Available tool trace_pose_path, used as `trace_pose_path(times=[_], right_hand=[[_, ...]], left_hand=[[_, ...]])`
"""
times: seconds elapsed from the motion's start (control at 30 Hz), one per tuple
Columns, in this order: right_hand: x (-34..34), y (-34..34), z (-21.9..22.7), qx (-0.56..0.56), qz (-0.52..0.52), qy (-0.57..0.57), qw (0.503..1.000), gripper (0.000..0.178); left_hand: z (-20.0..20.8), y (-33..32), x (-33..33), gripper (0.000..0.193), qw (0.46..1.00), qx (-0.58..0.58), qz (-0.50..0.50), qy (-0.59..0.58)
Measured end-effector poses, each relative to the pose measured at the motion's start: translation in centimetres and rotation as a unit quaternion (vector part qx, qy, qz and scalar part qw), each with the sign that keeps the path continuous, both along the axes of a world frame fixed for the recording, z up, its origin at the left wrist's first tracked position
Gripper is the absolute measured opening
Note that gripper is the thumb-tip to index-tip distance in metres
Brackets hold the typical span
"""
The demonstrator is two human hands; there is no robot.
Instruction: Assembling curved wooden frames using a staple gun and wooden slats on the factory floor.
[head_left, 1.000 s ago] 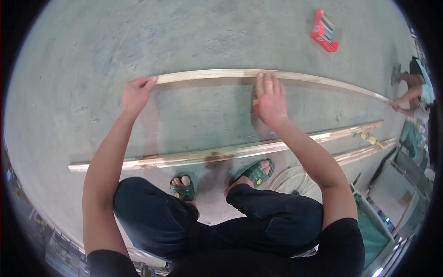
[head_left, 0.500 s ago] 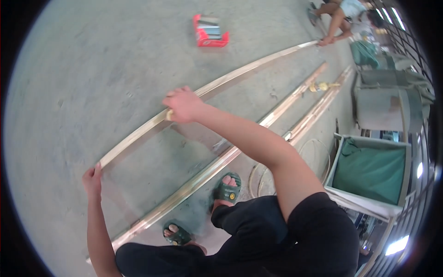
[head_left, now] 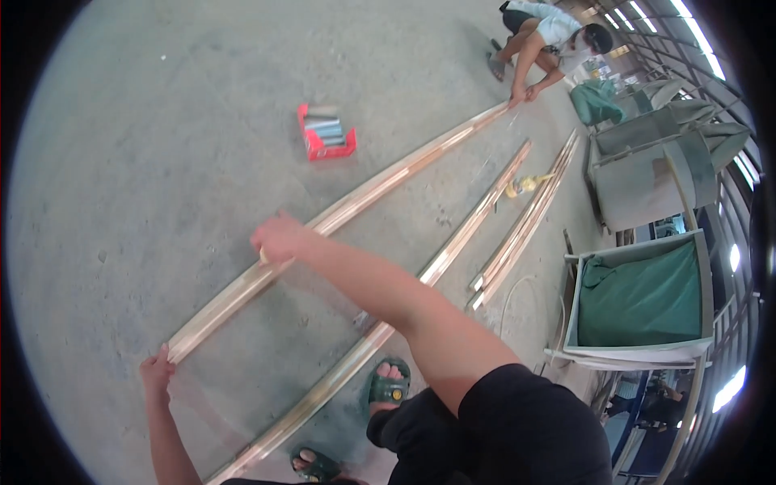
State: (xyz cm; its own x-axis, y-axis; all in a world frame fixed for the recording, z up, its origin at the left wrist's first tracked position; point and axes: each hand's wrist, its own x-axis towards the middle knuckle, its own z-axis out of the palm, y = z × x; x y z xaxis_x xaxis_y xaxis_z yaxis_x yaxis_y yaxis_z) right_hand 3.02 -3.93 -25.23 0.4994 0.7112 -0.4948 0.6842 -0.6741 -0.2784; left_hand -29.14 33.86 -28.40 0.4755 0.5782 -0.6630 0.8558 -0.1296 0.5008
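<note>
A long pale metal strip [head_left: 364,194] lies on the concrete floor, running from lower left to upper right. My left hand [head_left: 155,373] presses on its near end, fingers spread. My right hand [head_left: 276,239] rests on the strip farther along, fingers curled over its edge. A thin clear film seems to stretch from the strip toward me. At the strip's far end a crouching person [head_left: 550,40] holds it with both hands.
A second long strip [head_left: 420,279] lies parallel near my sandalled feet [head_left: 388,386], with more strips [head_left: 525,226] to the right. A red box of small parts [head_left: 325,133] sits on the floor beyond. Grey bins with green cloth [head_left: 638,295] stand at right.
The view has swung right and up, bringing the far person and bins into sight. My hands stay on the strip, the right one now farther along it.
</note>
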Motion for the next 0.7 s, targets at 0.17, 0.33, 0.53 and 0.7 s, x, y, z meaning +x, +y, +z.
trace_pose_path(times=[0.17,0.33,0.53,0.7], right_hand=[[-3.9,0.8,1.1,0.080,0.062,-0.093,0.991,0.027],[-4.1,0.0,1.5,0.100,0.071,-0.174,0.977,0.018],[-4.6,-1.4,0.9,0.088,0.082,-0.188,0.975,0.018],[-4.8,-1.6,1.5,0.091,0.089,-0.190,0.973,0.018]], left_hand=[[-2.1,6.2,0.1,0.060,0.992,-0.047,-0.049,0.102],[-1.7,5.4,1.9,0.039,0.914,0.282,-0.290,-0.029],[2.3,-4.5,3.9,0.046,0.814,0.305,-0.477,-0.129],[2.8,-4.4,4.2,0.041,0.807,0.315,-0.482,-0.133]])
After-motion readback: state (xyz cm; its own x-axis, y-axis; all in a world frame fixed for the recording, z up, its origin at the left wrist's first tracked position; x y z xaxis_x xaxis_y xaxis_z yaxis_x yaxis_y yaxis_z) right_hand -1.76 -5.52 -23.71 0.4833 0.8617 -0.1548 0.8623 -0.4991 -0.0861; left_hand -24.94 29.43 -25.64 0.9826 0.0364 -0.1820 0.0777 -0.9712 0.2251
